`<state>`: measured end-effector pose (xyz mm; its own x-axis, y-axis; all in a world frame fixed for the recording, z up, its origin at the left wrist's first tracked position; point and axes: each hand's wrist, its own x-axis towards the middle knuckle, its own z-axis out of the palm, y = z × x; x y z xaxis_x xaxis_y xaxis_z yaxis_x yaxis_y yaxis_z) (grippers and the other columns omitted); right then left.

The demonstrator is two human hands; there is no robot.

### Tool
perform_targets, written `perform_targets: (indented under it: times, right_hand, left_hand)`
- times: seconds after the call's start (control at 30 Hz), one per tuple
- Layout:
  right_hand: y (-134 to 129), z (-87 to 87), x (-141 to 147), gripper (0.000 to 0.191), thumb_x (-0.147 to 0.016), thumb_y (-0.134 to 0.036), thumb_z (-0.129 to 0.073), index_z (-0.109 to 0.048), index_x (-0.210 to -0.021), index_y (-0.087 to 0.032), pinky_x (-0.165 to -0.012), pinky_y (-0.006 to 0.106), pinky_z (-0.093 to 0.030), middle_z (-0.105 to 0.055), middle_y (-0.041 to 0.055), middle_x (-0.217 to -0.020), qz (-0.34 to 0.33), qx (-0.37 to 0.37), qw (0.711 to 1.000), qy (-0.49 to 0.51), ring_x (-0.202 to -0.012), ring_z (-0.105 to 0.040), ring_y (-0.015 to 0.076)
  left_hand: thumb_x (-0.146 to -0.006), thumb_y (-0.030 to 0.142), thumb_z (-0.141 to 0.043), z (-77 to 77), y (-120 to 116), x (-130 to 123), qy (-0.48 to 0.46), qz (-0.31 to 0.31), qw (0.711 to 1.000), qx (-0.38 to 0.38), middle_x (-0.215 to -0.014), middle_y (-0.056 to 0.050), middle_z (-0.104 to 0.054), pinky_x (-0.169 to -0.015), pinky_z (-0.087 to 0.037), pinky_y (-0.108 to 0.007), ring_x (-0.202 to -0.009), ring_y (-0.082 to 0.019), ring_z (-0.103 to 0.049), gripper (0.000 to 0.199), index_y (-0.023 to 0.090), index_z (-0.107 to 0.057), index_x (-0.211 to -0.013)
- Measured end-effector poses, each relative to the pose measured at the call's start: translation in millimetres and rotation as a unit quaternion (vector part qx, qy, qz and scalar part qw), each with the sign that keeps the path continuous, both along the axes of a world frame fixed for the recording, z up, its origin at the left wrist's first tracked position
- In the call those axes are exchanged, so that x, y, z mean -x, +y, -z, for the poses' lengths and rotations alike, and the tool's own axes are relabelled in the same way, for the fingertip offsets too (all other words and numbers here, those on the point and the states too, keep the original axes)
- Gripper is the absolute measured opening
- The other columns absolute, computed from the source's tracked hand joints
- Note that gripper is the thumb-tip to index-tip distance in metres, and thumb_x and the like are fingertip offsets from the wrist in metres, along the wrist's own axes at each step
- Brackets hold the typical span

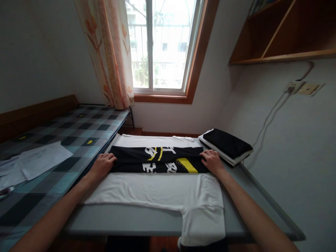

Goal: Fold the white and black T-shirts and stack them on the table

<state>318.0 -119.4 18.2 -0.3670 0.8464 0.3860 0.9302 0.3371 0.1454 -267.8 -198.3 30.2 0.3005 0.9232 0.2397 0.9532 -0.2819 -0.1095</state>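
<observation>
A white T-shirt (157, 189) lies spread sideways on a grey table (126, 222), one sleeve hanging towards the near edge. Across it lies a black cloth strip (131, 159) with white lettering and yellow marks, folded long and narrow. My left hand (105, 162) rests at the strip's left end, fingers curled onto its edge. At the right end, my right hand (212, 161) has its fingertips on the black cloth. Whether either hand pinches the fabric is hard to see; the fingers bend over the edges and the thumbs are mostly hidden.
Folded black and white clothes (227, 143) lie at the table's back right. On the left is a bed with a checked mattress (68, 134) and papers (43, 159). A window, a curtain (112, 52), a wall shelf (283, 56) and a socket with cables (295, 86) stand beyond.
</observation>
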Motion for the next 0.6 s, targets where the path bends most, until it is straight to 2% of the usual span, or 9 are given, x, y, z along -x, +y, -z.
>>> perform_targets:
  times: [0.1,0.2,0.4,0.6]
  right_hand:
    - [-1,-3.3,11,0.026,-0.083,-0.024,-0.056,-0.066,-0.106,-0.022,-0.091,0.041,-0.028,-0.062,0.0093,-0.111,0.004,-0.004,1.0,0.005,-0.106,-0.047,0.0277]
    - [0,-5.7,16,0.022,-0.083,-0.021,-0.053,-0.067,-0.1,-0.021,-0.092,0.042,-0.027,-0.063,0.0102,-0.107,0.017,-0.008,1.0,-0.002,-0.105,-0.047,0.0285]
    - [12,-17.9,4,0.022,-0.084,-0.017,-0.05,-0.069,-0.094,-0.019,-0.09,0.042,-0.028,-0.066,0.0107,-0.098,0.047,0.001,0.999,-0.003,-0.1,-0.05,0.0275]
    - [26,-39.0,-10,0.023,-0.083,-0.015,-0.049,-0.069,-0.094,-0.02,-0.085,0.038,-0.035,-0.066,0.0095,-0.102,0.025,0.05,0.998,0.005,-0.099,-0.054,0.0257]
  left_hand:
    - [-0.081,0.014,-0.049,-4.8,6,-31,-0.009,0.028,1.0,0.008,-0.104,-0.009,-0.064,-0.088,-0.038,-0.041,-0.1,-0.026,-0.057,0.028,0.025,-0.066,-0.1]
    - [-0.081,0.012,-0.048,-7.4,16,-73,0.004,0.06,0.998,0.007,-0.104,-0.009,-0.064,-0.086,-0.037,-0.041,-0.098,-0.026,-0.056,0.03,0.025,-0.065,-0.102]
    - [-0.089,0.015,-0.045,-1.0,40,-162,0.015,0.118,0.993,-0.025,-0.097,-0.01,-0.064,-0.078,-0.037,-0.039,-0.091,-0.025,-0.057,0.022,0.021,-0.064,-0.099]
    - [-0.091,0.012,-0.044,2.8,52,-219,0.024,0.191,0.98,-0.052,-0.094,-0.01,-0.063,-0.073,-0.04,-0.037,-0.085,-0.024,-0.059,0.02,0.019,-0.061,-0.1]
